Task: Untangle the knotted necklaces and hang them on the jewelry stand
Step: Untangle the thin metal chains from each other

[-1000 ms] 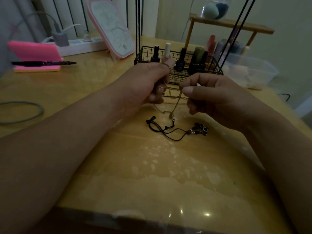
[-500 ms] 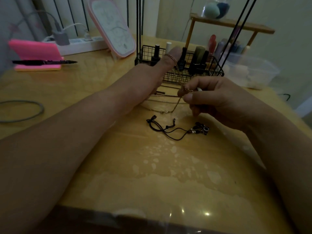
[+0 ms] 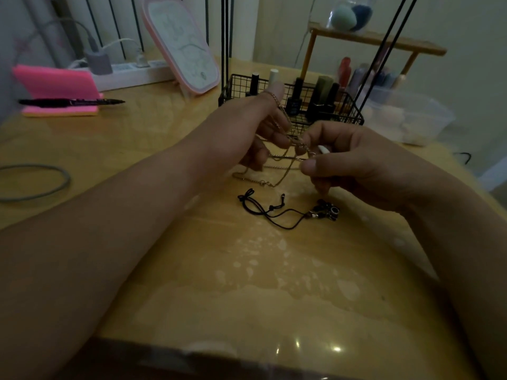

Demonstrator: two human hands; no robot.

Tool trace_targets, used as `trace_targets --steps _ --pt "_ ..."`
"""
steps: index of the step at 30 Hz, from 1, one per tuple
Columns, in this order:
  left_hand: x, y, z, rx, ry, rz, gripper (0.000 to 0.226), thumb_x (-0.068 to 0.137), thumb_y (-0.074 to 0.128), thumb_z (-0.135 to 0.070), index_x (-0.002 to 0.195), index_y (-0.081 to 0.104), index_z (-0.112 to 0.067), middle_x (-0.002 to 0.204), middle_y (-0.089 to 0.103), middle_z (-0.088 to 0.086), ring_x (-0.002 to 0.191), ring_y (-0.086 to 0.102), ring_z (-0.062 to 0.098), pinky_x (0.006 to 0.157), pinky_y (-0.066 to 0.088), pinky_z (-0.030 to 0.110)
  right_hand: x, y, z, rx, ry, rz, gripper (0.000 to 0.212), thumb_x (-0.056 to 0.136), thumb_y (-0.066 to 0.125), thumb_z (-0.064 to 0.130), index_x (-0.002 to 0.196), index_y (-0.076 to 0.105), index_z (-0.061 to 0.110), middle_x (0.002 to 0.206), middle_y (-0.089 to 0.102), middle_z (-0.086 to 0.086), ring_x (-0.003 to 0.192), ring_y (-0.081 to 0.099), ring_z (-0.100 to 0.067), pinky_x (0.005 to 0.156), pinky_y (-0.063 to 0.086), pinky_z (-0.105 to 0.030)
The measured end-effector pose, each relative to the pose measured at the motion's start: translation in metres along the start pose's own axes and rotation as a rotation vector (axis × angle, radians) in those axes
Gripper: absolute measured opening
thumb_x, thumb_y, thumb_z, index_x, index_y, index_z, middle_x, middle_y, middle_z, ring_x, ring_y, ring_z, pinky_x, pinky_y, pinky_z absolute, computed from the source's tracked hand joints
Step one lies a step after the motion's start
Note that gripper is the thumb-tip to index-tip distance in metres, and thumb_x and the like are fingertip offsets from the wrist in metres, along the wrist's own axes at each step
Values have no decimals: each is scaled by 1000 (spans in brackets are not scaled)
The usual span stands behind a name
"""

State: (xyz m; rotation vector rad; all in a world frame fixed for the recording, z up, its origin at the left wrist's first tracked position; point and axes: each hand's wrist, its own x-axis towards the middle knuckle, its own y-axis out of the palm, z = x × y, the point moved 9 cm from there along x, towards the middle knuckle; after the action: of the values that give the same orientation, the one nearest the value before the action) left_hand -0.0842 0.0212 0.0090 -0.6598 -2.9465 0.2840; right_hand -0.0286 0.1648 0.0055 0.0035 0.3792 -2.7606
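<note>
Both grips pinch the tangled gold chains (image 3: 277,171): left hand (image 3: 247,127) and right hand (image 3: 365,168) hold them just above the counter (image 3: 274,283), near its middle.
A wide stretch of counter runs from the hands to its near edge. The wire basket (image 3: 354,116) of bottles stands close behind the hands, and the pink notepad (image 3: 55,83) is well off left. The black cord necklace (image 3: 274,215) lies flat just before the right hand, apart from the chains. The chains' lowest loop reaches the counter, and one strand crosses the left thumb.

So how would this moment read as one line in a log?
stage: untangling | left hand: holds gold chain | right hand: pinches gold chain | black cord necklace: on table
</note>
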Motion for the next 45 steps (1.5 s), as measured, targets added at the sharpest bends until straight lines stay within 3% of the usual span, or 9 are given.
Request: trace_targets --steps 6,11,18,23,27,29,37,40,45 --pt "-5 18 2 -55 -82 217 84 99 22 -78 107 72 -10 85 75 18 52 40 19 55 24 34 -1 -1 8 49 -74 34 29 73 84 21 95 65 18 89 57 -7 69 56 -20 62 52 -33" --pt "-5 18 4 -31 -93 217 85 95 23 -83 87 70 -12 72 61 10 54 41 18 54 31 31 -2 -1 9 59 -94 32 42 68 92 41 99 71 22 86 60 -1 70 55 -18 63 53 -30" --pt "-3 14 3 2 -53 184 68 95 39 -80 75 60 -18 67 39 -2 58 37 15 57 31 31 -2 -12 10 34 -111 -106 20 81 79 27 99 77 19 77 56 0 67 50 -17 60 48 -28" --pt "-4 18 5 -122 -75 256 45 93 62 -62 116 47 -26 72 28 -3 58 31 14 55 27 29 -3 -13 10 -9 -97 -127 15 82 75 26 89 73 13 79 55 -5 68 51 -18 60 49 -26" --pt "-6 18 -1 -236 -43 290 14 100 55 -26 88 51 -19 69 34 -3 58 36 12 51 27 24 -3 -11 7 -12 -80 -102 12 85 72 25 83 70 13 71 55 0 65 52 -17 60 50 -26" --pt "-7 18 -2 -283 -36 289 23 96 52 -17 74 52 -23 69 38 -2 59 37 12 52 25 25 -3 -12 7 -10 -73 -100 10 86 71 24 80 71 17 70 55 0 64 52 -17 60 50 -26" --pt "-2 12 -9 -275 38 207 30 104 52 -14 77 44 -22 67 39 -3 57 35 12 52 17 28 -2 -15 5 -18 -59 -157 26 88 72 30 87 64 6 73 53 -6 64 52 -17 61 50 -26" --pt "-1 6 -9 -272 67 163 29 100 51 -7 74 48 -19 70 46 -1 60 44 13 49 25 24 -4 -18 5 23 -50 -200 24 87 66 33 90 66 9 75 62 2 65 52 -14 63 49 -26" --pt "-1 7 -5 -268 56 158 32 94 48 4 71 52 -18 84 60 7 67 59 18 48 35 23 -3 -19 5 64 -56 -210 36 88 70 41 88 58 7 76 52 0 65 53 -14 64 51 -26"
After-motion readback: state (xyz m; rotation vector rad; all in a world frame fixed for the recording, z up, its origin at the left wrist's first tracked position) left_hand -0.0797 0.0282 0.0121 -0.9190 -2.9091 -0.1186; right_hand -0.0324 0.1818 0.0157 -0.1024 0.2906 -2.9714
